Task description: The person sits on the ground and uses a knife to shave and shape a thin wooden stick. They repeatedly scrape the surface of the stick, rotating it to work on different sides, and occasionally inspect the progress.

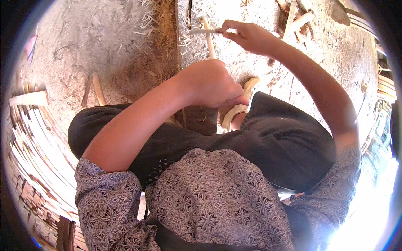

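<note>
My left hand [214, 81] is closed around the near end of a narrow, pale wooden stick [210, 44], which points away from me. Beyond it, my right hand [247, 37] pinches a knife [202, 32] with a thin grey blade. The blade points left and crosses the stick near its far end; whether the two touch I cannot tell. My right fingers and palm cover most of the knife's handle. A dark wooden board [200, 119] shows below my left hand, between my legs.
Pale shavings [146, 21] litter the ground ahead. Wood offcuts [299, 23] lie beyond my right hand. Long split strips [39, 150] are stacked at the left, with more strips [385, 90] at the right edge. My sandalled foot [238, 115] is just right of the board.
</note>
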Demonstrator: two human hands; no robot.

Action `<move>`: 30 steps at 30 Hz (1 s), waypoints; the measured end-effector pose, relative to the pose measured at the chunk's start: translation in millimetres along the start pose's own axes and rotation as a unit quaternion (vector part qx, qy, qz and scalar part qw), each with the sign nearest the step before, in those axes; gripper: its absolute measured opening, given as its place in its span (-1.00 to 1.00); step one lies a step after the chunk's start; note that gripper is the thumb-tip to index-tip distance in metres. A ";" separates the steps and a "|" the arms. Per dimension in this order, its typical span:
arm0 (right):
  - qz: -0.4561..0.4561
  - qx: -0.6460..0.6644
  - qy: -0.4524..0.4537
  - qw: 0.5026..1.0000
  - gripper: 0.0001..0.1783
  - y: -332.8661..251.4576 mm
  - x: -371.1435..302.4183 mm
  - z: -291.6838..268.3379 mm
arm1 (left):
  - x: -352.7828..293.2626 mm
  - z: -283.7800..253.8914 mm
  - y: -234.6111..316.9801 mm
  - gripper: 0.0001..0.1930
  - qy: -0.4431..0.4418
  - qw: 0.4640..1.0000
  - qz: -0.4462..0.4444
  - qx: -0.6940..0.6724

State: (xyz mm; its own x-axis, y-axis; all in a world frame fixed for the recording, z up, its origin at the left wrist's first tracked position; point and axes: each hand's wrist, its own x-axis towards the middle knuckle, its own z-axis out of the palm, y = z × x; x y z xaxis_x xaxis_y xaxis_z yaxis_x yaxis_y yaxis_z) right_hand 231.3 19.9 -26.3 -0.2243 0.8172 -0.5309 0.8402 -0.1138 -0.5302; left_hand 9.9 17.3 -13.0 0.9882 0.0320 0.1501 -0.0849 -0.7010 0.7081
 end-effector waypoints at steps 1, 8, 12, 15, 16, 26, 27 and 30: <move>-0.002 -0.003 0.000 1.000 -0.68 3.1 14.3 -2.4 | -2.1 1.3 -0.4 -0.50 0.006 1.000 0.003 0.001; 0.005 0.004 0.035 0.999 -0.67 32.5 51.1 2.1 | -1.1 -20.5 0.8 -0.65 0.117 0.993 -0.003 -0.005; 0.067 0.084 -0.046 0.993 -0.70 -6.4 -5.8 -17.6 | -8.2 -18.8 1.8 -0.69 0.146 0.989 0.001 -0.032; -0.005 0.113 -0.027 0.993 -0.75 -33.4 -48.8 -24.7 | -8.7 -17.8 0.7 -0.70 0.153 0.988 0.013 -0.027; -0.030 0.101 -0.012 0.994 -0.76 -33.0 -49.0 -21.9 | -8.6 -17.9 -0.2 -0.70 0.153 0.988 0.015 -0.021; -0.042 0.000 0.015 0.999 -0.76 -7.4 22.6 -7.5 | -11.5 -5.2 0.0 -0.65 0.117 0.993 0.016 0.003; -0.047 -0.008 0.039 0.998 -0.75 0.8 27.7 -2.4 | -10.3 -7.9 0.2 -0.65 0.123 0.992 0.014 0.009; -0.037 -0.034 0.069 0.996 -0.73 14.6 29.9 0.8 | -7.3 -11.8 -1.4 -0.65 0.139 0.990 0.013 0.018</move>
State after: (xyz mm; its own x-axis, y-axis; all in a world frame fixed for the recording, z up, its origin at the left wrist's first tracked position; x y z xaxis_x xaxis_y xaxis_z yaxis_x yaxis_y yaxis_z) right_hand 236.5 42.2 -50.5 -0.2214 0.8926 -0.3927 0.8565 -0.0145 -0.5159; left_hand 1.3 26.4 -7.0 0.9117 0.2051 0.3560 -0.1004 -0.7290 0.6771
